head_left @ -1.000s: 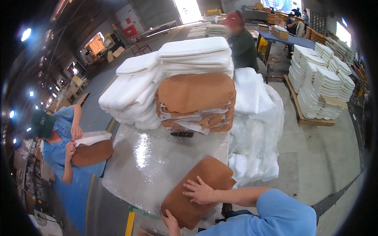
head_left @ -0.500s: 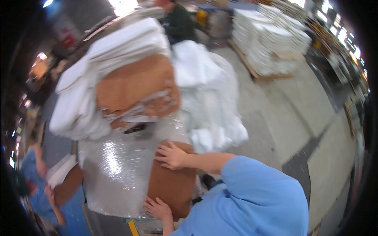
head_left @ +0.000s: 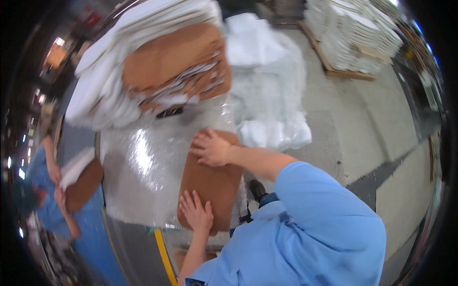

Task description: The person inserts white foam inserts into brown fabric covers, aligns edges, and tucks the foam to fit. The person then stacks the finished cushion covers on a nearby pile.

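Note:
A brown rounded-corner sheet [head_left: 202, 188] lies flat along the right side of a plastic-wrapped surface [head_left: 129, 190]. My right hand [head_left: 211, 148] rests on the sheet's far part, palm down with the fingers spread. On its near part, my left hand [head_left: 196, 213] is laid flat, fingers apart. Neither hand grips anything. Beyond them on the wrapped surface is a pile of similar brown sheets [head_left: 171, 59], with pale material showing between the layers. White folded padding [head_left: 102, 97] is stacked around that pile.
White wrapped bundles [head_left: 267, 86] stand beside the pile. At the far right, white stacks [head_left: 350, 38] sit on a wooden pallet [head_left: 334, 66]. To the left, a co-worker [head_left: 45, 186] handles another brown sheet [head_left: 85, 186] and white material over a blue surface [head_left: 90, 243].
The whole view has shifted, so the wrapped surface and piles appear higher. My left hand's fingers look more spread on the brown sheet; both hands remain on it.

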The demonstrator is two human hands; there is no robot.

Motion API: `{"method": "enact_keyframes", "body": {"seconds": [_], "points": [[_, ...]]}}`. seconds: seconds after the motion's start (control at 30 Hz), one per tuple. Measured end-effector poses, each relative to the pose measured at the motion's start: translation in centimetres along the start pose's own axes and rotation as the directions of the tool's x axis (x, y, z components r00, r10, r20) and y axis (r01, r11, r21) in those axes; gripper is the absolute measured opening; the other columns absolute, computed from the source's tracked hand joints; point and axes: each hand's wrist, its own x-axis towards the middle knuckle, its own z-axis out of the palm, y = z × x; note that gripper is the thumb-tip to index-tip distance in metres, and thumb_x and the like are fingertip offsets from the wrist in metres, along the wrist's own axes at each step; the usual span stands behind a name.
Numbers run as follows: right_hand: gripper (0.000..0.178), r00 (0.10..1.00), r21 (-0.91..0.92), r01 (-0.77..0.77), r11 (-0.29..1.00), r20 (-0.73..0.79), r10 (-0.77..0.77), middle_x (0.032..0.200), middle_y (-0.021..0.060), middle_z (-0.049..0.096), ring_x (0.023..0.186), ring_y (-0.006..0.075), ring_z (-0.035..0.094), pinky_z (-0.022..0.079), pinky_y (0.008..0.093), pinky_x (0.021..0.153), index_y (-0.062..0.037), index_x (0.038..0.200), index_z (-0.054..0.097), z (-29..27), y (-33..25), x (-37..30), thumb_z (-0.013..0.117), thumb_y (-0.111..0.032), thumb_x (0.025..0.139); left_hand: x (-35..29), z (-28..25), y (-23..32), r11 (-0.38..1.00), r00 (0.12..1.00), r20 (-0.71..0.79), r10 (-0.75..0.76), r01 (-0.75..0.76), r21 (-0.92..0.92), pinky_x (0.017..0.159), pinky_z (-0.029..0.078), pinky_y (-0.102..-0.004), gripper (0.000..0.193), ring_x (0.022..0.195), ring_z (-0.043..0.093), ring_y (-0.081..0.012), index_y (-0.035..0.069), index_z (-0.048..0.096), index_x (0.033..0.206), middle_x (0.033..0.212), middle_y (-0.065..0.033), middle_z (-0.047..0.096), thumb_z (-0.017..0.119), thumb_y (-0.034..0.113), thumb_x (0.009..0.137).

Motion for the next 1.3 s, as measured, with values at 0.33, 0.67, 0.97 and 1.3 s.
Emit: {"method": "enact_keyframes", "body": {"seconds": [0.33, 0.67, 0.97, 1.3], "points": [[0.064, 0.996, -0.037, 0.0, 0.999, 0.09, 0.004, 0.169, 0.0146, 0.034, 0.159, 0.0365, 0.022, 0.016, 0.0684, 0.125, -0.0188, 0.159, 0.047, -0.5, -0.8, -0.2, 0.049, -0.054, 0.106, -3.5, -1.2, 0.3, 0.982, 0.987, 0.042, 0.153, -0.148, -0.117, 0.127, 0.017, -0.0616, 0.07, 0.156, 0.025, -0.046, 0.012, 0.043, 0.16, 0.17, -0.0155, 0.033, 0.06, 0.044, 0.101], [0.068, 0.993, -0.028, -0.107, 0.994, 0.048, 0.108, 0.167, 0.0172, 0.036, 0.157, 0.0388, 0.027, 0.021, 0.065, 0.124, -0.0151, 0.159, 0.047, -1.5, -2.1, -2.9, 0.051, -0.055, 0.104, -7.7, -0.2, -0.4, 0.683, 0.762, -0.178, -0.623, 0.419, -0.598, 0.125, 0.024, -0.0578, 0.068, 0.151, 0.033, -0.0457, 0.006, 0.04, 0.16, 0.163, -0.0272, 0.038, 0.067, 0.021, 0.1], [0.057, 0.667, 0.5, -0.703, 0.506, 0.218, 0.712, 0.12, 0.0259, 0.071, 0.117, 0.0424, 0.067, 0.051, 0.048, 0.102, -0.004, 0.129, 0.065, -2.7, 2.1, -2.3, 0.053, -0.053, 0.103, -2.4, 0.1, -8.4, -0.29, 0.654, 0.388, -0.65, 0.259, -0.921, 0.106, 0.05, -0.0434, 0.058, 0.128, 0.061, -0.0302, -0.006, 0.049, 0.146, 0.142, -0.0193, 0.06, 0.056, 0.038, 0.109], [0.046, 0.632, 0.969, -0.211, 0.13, 0.034, 0.775, 0.096, 0.0017, 0.067, 0.092, 0.0114, 0.059, 0.048, 0.0292, 0.084, -0.0016, 0.111, 0.068, -11.0, -0.8, -1.2, 0.058, -0.046, 0.108, 1.3, -12.1, -9.3, -0.191, 0.582, 0.118, -0.805, -0.067, -0.979, 0.11, 0.044, -0.0426, 0.068, 0.131, 0.056, -0.028, -0.004, 0.054, 0.142, 0.141, -0.0146, 0.06, 0.048, 0.056, 0.109]]}}
